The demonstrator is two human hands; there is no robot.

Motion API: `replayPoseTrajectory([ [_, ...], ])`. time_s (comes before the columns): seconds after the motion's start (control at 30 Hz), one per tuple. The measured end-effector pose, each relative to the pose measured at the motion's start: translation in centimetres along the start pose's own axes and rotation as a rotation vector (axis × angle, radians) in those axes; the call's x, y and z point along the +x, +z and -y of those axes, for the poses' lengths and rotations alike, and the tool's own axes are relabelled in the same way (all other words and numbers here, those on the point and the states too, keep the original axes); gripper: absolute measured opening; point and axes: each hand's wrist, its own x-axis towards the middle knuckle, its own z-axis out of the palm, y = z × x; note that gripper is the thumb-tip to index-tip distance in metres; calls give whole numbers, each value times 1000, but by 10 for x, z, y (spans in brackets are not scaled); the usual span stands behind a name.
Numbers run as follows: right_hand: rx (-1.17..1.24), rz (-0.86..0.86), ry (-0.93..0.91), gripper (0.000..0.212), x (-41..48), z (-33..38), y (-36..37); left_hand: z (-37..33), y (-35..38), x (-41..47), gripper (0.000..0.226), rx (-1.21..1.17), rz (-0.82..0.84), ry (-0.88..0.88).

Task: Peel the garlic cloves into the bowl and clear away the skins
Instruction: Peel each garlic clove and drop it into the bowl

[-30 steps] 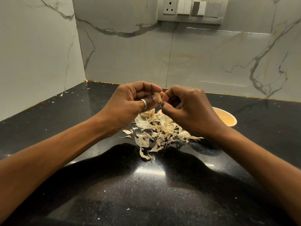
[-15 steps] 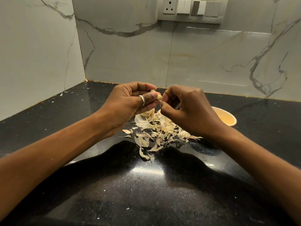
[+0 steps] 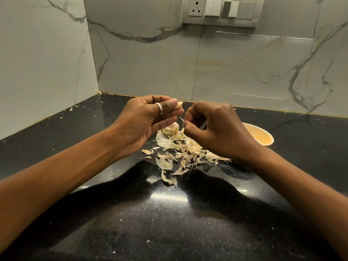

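My left hand (image 3: 150, 119), a ring on its thumb, pinches a pale garlic clove (image 3: 178, 105) between thumb and fingers above the counter. A short gap to the right, my right hand (image 3: 214, 129) pinches a thin strip of skin (image 3: 182, 120) between thumb and forefinger. Below both hands a pile of papery garlic skins (image 3: 180, 153) is spread over the black counter, with part of a garlic bulb (image 3: 170, 129) at its far edge. A cream bowl (image 3: 263, 137) stands behind my right wrist, half hidden by it.
The black speckled counter (image 3: 150, 223) runs into a corner of white marble walls. A switch and socket panel (image 3: 222, 11) is mounted high on the back wall. Small skin flecks (image 3: 72, 108) lie along the left wall.
My hands have come apart: the left one kept the clove and rose slightly, the right one drew a strip of skin off to the right. The bulb beneath is now uncovered.
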Motion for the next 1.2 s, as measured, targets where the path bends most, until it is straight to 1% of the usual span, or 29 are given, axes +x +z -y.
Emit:
replayPoseTrajectory([
  [0.13, 25, -12, -10, 17, 0, 0, 0, -1, -1, 1, 20, 23, -2, -5],
  [0.2, 26, -10, -10, 16, 0, 0, 0, -1, -1, 1, 16, 19, 0, -5],
  [0.47, 13, -56, 35, 7, 1, -4, -3, -2, 2, 1, 24, 20, 22, -42],
  [0.73, 79, -133, 103, 11, 3, -4, -4, -1, 3, 2, 32, 56, 22, -48],
  [0.8, 105, -128, 102, 11, 3, -3, -4, -1, 4, 2, 33, 76, 23, -56],
  [0.97, 142, -102, 70, 33, 4, -3, -4, 2, 6, 1, 39, 130, 2, -76],
  [1.0, 160, -83, 63, 35, 4, -4, -4, 2, 6, 1, 40, 144, 2, -79],
  [1.1, 205, -22, 44, 32, 4, -5, -2, 1, 6, 1, 36, 178, 4, -92],
  [1.2, 220, -25, 25, 26, 3, -6, -2, 2, 6, 0, 36, 221, -2, -103],
])
